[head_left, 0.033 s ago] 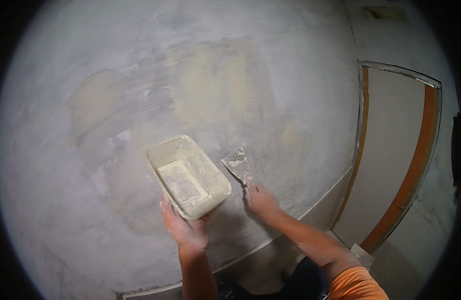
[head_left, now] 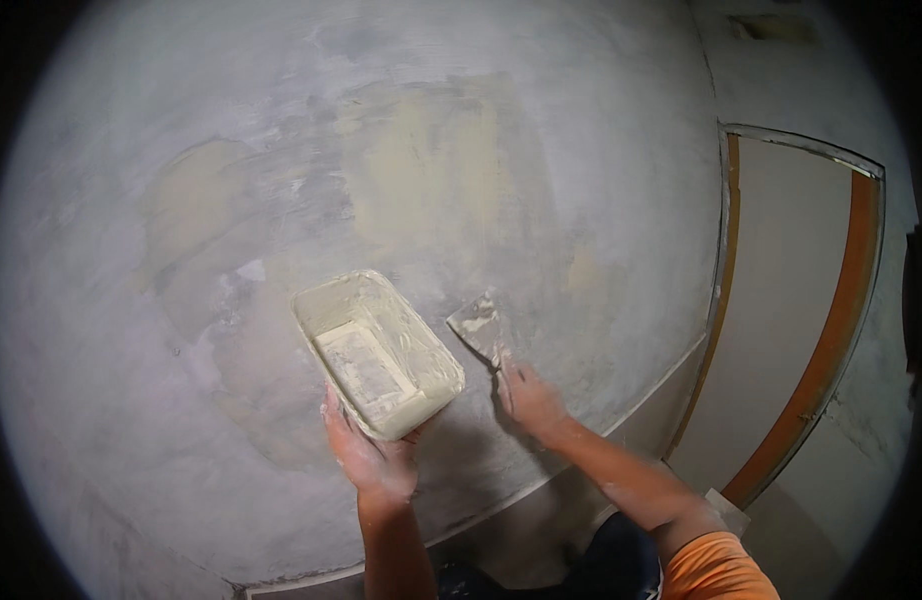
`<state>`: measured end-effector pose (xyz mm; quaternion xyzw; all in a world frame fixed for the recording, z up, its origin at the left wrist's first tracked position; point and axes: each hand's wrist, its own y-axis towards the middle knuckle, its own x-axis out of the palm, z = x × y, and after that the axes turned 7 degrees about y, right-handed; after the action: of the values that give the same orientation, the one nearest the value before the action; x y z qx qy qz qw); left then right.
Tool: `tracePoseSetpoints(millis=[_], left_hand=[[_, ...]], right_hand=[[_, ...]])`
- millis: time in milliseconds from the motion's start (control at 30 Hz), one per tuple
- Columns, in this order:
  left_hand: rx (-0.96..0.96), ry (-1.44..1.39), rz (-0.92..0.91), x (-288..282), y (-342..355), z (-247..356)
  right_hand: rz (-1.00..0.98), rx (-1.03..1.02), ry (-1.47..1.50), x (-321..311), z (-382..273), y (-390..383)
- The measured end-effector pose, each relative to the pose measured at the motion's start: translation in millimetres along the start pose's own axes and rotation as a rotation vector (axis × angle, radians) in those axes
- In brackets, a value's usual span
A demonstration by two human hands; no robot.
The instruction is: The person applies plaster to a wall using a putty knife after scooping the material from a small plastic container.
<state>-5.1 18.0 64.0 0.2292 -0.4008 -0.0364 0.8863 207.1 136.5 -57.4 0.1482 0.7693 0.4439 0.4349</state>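
Observation:
My left hand [head_left: 376, 458] grips a cream-coated rectangular tub [head_left: 409, 412] from below, its fingers wrapped under the near end. The tub tilts so that I see inside, where pale filler clings to the walls and a thin smeared layer covers the bottom. To the right of the tub, my right hand [head_left: 531, 400] is closed around a putty knife [head_left: 478, 325]. The knife's handle is mostly hidden in my fingers. Its wide blade points up and to the left and carries pale smears of filler. Whether the blade touches the wall, I cannot tell.
A grey plastered wall [head_left: 621, 180] fills most of the view, with cream patches [head_left: 421, 165] at its middle and left. On the right is a grey door [head_left: 786, 280] in an orange-brown frame [head_left: 826, 365]. A skirting strip [head_left: 671, 385] runs along the wall's foot.
The putty knife and my right hand have shifted very slightly to the right. The tub in my left hand has hardly moved.

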Motion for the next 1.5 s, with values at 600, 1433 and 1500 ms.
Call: tracePoseSetpoints(millis=[600, 1433, 1500], left_hand=[[-0.011, 0.055, 0.103, 22, -7, 9], [-0.081, 0.125, 0.026, 17, -7, 19], [-0.062, 0.188, 0.0, 20, -5, 18]], right_hand=[[0.034, 0.277, 0.177, 5, -2, 3], [-0.07, 0.268, 0.166, 11, -4, -29], [0.095, 0.191, 0.146, 8, 22, -18]])
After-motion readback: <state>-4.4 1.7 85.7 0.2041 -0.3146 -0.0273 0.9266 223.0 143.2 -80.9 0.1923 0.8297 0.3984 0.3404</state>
